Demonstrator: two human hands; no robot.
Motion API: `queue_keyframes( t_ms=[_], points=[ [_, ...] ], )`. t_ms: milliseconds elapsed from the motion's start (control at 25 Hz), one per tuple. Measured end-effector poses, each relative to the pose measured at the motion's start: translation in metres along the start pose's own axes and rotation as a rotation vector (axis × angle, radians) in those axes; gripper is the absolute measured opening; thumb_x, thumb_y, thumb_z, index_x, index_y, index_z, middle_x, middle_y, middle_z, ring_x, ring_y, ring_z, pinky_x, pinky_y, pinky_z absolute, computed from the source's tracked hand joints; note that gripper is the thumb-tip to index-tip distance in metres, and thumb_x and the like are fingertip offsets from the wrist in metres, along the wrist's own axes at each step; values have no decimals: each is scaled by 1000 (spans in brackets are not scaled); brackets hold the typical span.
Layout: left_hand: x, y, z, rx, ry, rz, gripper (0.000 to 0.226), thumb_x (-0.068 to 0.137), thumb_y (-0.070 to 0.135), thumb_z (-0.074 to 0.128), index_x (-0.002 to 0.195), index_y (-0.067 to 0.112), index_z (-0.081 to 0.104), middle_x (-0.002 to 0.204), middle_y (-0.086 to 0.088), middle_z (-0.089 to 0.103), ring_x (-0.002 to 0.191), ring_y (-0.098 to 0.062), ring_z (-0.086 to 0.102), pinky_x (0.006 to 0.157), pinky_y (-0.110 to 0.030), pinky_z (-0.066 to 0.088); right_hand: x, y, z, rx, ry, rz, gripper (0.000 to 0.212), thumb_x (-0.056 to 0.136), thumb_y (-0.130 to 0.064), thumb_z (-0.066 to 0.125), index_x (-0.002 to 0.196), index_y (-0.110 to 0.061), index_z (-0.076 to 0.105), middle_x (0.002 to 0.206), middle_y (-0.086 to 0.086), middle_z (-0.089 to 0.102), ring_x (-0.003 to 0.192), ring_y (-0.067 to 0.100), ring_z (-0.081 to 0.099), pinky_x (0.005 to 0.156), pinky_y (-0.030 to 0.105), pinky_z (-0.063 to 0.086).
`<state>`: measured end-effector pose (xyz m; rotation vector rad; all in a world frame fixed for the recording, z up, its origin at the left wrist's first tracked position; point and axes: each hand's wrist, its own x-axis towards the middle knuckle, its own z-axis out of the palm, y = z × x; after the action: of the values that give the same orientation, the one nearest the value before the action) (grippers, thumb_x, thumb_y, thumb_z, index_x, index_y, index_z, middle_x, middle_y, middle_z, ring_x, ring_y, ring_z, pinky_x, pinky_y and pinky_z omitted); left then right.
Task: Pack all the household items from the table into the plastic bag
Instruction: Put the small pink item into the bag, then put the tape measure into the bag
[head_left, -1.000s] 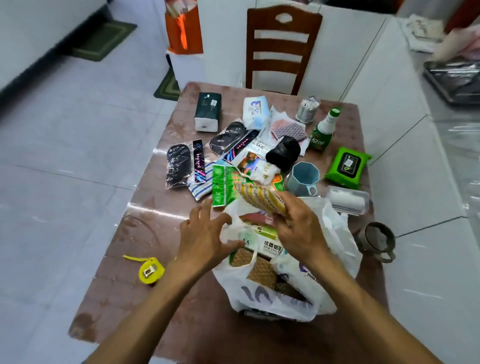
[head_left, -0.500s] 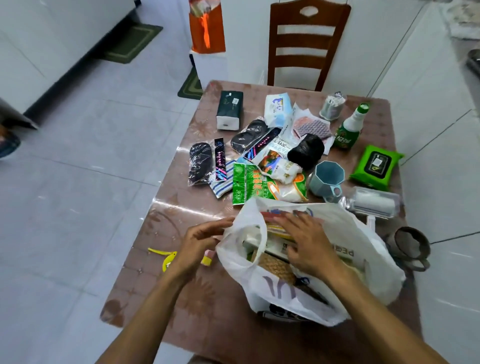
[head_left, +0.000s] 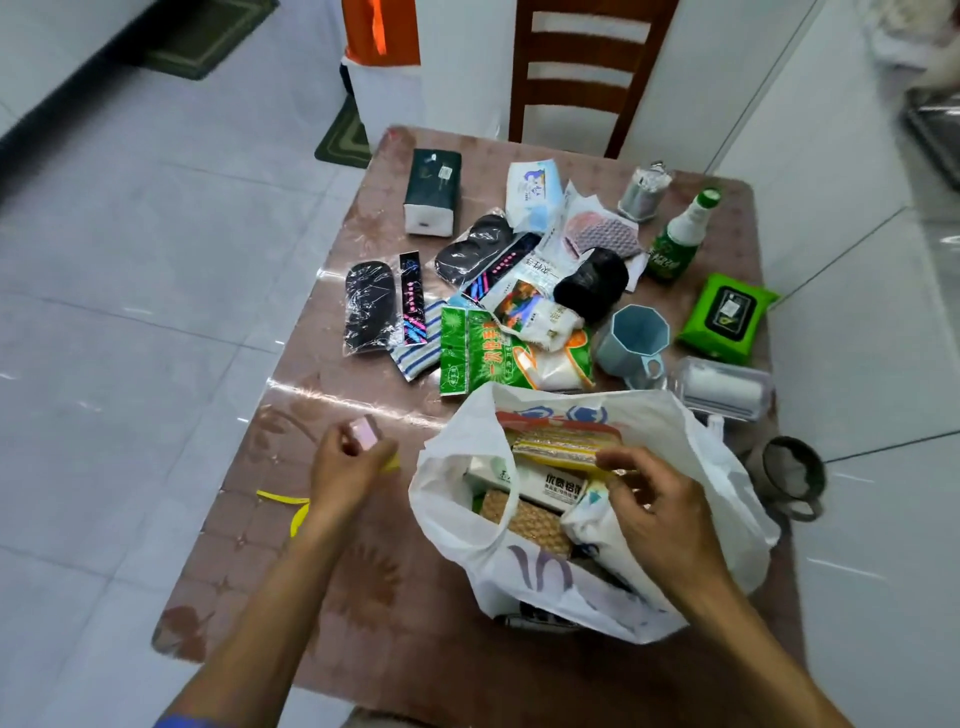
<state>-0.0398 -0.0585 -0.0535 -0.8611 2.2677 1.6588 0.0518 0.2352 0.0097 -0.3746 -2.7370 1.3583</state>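
The white plastic bag (head_left: 717, 467) stands open at the table's near right, with a yellow packet (head_left: 561, 449), a white box and a woven brown item inside. My right hand (head_left: 660, 514) is at the bag's mouth, fingers curled on a white fold of its near rim, index tip beside the yellow packet. My left hand (head_left: 345, 473), left of the bag, is closed on the yellow tape measure (head_left: 390, 462); a pink part shows above the fingers and its yellow tape (head_left: 291, 506) trails left. Several items lie beyond: green packet (head_left: 467, 348), blue cup (head_left: 636, 338), green wipes (head_left: 727, 317).
Further back lie a dark tissue box (head_left: 434, 192), black pouches, a green bottle (head_left: 678, 244), a small tin and a clear box (head_left: 724, 387). A metal strainer (head_left: 792, 473) sits at the right edge. A wooden chair (head_left: 587, 73) stands behind the table (head_left: 415, 623).
My right hand put the yellow packet into the bag and now rests at its rim. My left hand let go of the bag, moved left and picked up the tape measure.
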Motion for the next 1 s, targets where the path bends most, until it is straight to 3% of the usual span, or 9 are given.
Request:
queue_keyframes(
  t_ms=[80, 200, 360, 480, 560, 640, 720, 880, 1000],
  points=[
    [-25, 43, -10, -298, -79, 130, 26, 77, 15, 80, 94, 14, 61, 90, -10, 63, 83, -25, 65, 66, -36, 60, -4, -27, -5, 214, -97, -14, 46, 85, -7, 70, 117, -38, 59, 106, -15, 69, 88, 9, 68, 70, 23, 54],
    [-80, 95, 17, -213, -309, 422, 33, 83, 28, 71, 113, 16, 64, 98, -1, 71, 85, -12, 69, 73, -31, 60, 0, -72, 10, 442, -329, -114, 68, 82, -19, 75, 139, -36, 42, 128, -16, 58, 96, 12, 67, 73, 28, 57],
    [-108, 86, 72, -56, -542, 383, 43, 97, 29, 56, 138, 19, 51, 122, -3, 67, 102, -8, 68, 82, -28, 58, 14, -50, 13, 498, -67, 94, 33, 84, -41, 72, 114, -38, 60, 110, -6, 68, 93, 18, 69, 72, 44, 59],
    [-115, 75, 96, 106, -669, 512, 44, 93, 8, 59, 133, 28, 55, 122, 2, 68, 99, -2, 68, 81, -24, 57, 9, -12, 8, 571, -130, 358, 30, 85, -23, 72, 111, -33, 60, 104, -5, 73, 101, 22, 68, 75, 36, 57],
    [-121, 68, 103, 295, -546, 736, 42, 87, 16, 66, 127, 27, 59, 121, 1, 68, 104, -10, 65, 85, -27, 53, 8, 3, 2, 429, -49, 404, 33, 88, -24, 68, 119, -30, 58, 109, -7, 72, 105, 20, 66, 86, 37, 52],
    [-119, 52, 103, 800, -221, 1018, 57, 69, 25, 73, 124, 30, 59, 130, -3, 62, 119, -26, 54, 90, -42, 42, 9, 20, -15, -51, 5, 423, 44, 93, -30, 58, 135, -26, 47, 124, 0, 66, 113, 26, 61, 85, 32, 44],
    [-107, 36, 88, 1101, -66, 930, 78, 49, 11, 74, 123, 29, 56, 143, -14, 50, 127, -39, 45, 91, -51, 37, 11, 38, -30, -496, -66, 418, 58, 92, -28, 52, 146, -24, 32, 142, 8, 51, 123, 34, 51, 93, 38, 43],
    [-100, -3, 32, 698, -132, 953, 64, 66, 17, 74, 126, 26, 54, 138, -11, 54, 121, -31, 53, 96, -41, 46, 6, 29, -17, -546, -286, 120, 57, 88, -25, 59, 142, -21, 40, 153, 5, 37, 138, 28, 34, 108, 42, 32],
    [-90, -17, -10, 234, -62, 646, 52, 79, 41, 68, 127, 26, 56, 131, 7, 58, 123, -5, 52, 102, -22, 40, 0, -2, 4, -297, -343, -110, 42, 90, -21, 64, 132, -21, 58, 144, -2, 51, 134, 17, 43, 108, 30, 31]
  ],
)
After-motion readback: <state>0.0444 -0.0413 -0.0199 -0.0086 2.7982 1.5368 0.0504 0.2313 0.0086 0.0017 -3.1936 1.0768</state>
